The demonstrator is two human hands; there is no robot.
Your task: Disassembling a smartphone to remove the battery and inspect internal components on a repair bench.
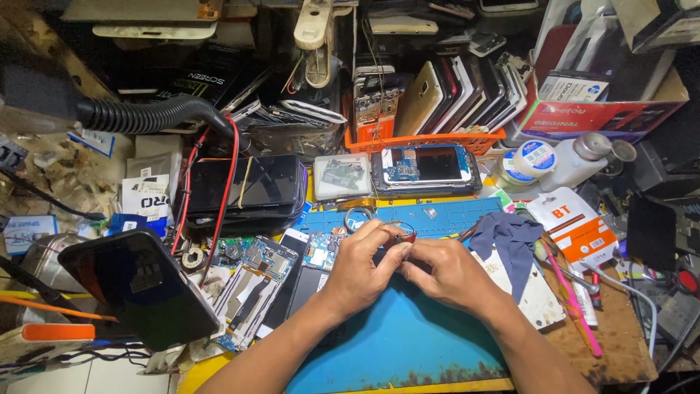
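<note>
Bare blue mat point(408, 343) near the desk's front edge leaves passing room; opened phones point(255, 288) crowd the left; dark cloth point(514, 241) and pink tool point(572, 306) block the right.

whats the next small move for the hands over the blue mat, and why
Probably lower the small dark part onto the blue work mat. Both the left hand and right hand pinch it in mid-air, fingertips crowding and hiding it.
</note>
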